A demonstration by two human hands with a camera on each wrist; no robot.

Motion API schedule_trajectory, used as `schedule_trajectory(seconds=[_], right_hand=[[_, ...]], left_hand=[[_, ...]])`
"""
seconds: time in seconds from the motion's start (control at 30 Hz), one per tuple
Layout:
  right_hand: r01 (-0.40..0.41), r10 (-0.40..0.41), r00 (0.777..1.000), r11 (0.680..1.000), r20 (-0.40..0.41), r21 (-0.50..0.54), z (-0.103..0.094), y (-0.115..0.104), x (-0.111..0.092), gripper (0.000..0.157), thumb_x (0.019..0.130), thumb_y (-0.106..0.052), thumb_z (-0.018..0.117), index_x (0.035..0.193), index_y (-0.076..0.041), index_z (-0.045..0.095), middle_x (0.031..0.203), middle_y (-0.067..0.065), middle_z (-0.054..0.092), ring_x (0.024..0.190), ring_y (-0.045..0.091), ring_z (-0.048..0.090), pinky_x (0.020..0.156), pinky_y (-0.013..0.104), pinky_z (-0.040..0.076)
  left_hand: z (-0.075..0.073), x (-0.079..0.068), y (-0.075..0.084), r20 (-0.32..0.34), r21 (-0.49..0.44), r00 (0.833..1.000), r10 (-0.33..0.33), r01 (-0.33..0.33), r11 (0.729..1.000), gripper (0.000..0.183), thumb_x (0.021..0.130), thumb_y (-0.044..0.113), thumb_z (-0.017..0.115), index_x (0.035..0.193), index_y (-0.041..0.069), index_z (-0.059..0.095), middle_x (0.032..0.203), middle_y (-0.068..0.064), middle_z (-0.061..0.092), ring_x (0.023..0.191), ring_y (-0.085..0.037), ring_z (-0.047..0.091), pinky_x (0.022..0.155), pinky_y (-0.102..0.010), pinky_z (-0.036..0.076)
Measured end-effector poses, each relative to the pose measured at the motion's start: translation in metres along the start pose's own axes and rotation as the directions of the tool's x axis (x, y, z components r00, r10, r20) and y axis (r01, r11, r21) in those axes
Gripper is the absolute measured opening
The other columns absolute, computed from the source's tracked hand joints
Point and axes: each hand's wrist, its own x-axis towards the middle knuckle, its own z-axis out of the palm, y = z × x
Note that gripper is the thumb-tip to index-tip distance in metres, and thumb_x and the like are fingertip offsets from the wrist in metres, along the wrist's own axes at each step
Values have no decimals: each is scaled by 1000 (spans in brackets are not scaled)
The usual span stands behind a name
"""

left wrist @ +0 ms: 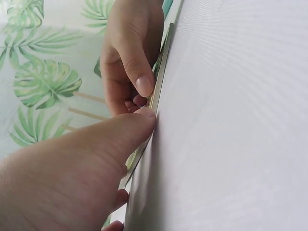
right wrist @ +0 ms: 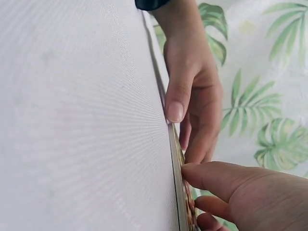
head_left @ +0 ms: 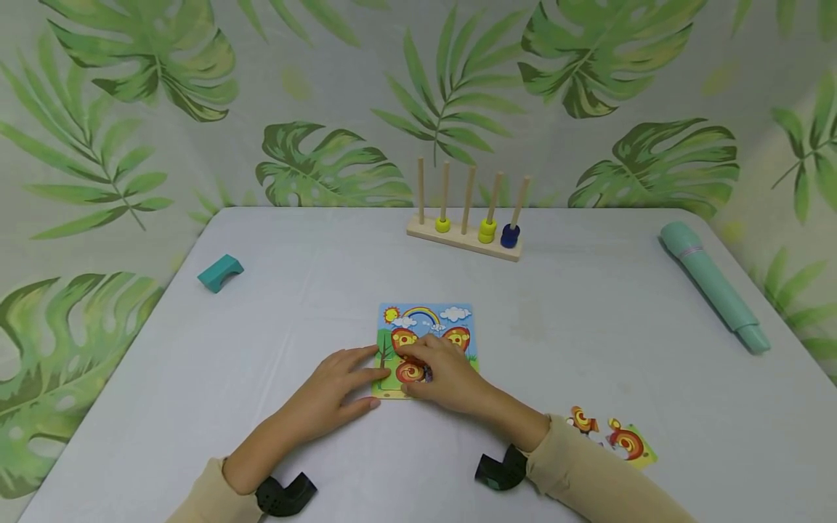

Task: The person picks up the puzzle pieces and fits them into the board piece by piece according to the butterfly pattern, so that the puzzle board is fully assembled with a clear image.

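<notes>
A square jigsaw puzzle (head_left: pixel 453 315) shows a rainbow, sun, tree and red butterfly wings, and lies flat on the table. My left hand (head_left: pixel 340 392) rests at its left edge with spread, nearly straight fingers; the left wrist view shows that thumb (left wrist: pixel 142 115) against the board's edge. My right hand (head_left: pixel 451 378) covers the puzzle's middle and right. Its thumb and index finger curl about a piece with a red swirl (head_left: pixel 410 373) at the lower left, and its palm hides part of the picture. In the right wrist view the right thumb (right wrist: pixel 202 175) touches the puzzle's surface.
Loose puzzle pieces (head_left: pixel 628 442) lie by the right forearm. At the back stands a wooden peg stand (head_left: pixel 466 240) with yellow and blue beads. A teal arched block (head_left: pixel 221 273) sits at left, a mint-green microphone-shaped object (head_left: pixel 714 285) at right. Black wrist devices (head_left: pixel 285 496) show at both cuffs.
</notes>
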Motion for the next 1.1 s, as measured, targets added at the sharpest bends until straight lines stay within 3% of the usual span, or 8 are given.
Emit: schedule_trajectory(seconds=[0.33,0.57,0.9,1.1], right_hand=[[22,-22,1000,1000,2,2,-1,2,1,46,77,-29,68,120,-17,58,123,4,45,114,22,40,93,46,30],[35,-35,999,999,6,4,-2,3,0,47,76,-28,69,121,-18,58,130,4,41,119,25,37,96,49,27],[26,-26,1000,1000,5,2,-2,3,0,47,77,-28,68,121,-19,57,131,4,41,120,25,36,96,50,27],[25,-25,1000,1000,3,8,-1,3,-1,47,76,-28,69,121,-18,57,130,4,42,120,24,36,96,49,27]], left_hand=[[-2,0,1,29,-35,999,25,-24,999,42,85,37,59,124,21,56,137,-1,39,125,-21,33,103,-42,20],[-5,0,5,50,-107,999,7,-2,994,37,86,34,60,121,22,59,135,-1,42,123,-20,36,98,-40,31],[-7,5,5,35,-3,994,101,-101,995,31,86,32,60,115,24,63,130,-6,46,118,-24,42,95,-42,34],[-10,13,5,34,-17,987,154,-154,988,22,85,28,62,105,20,67,128,-6,48,118,-23,42,96,-40,34]])
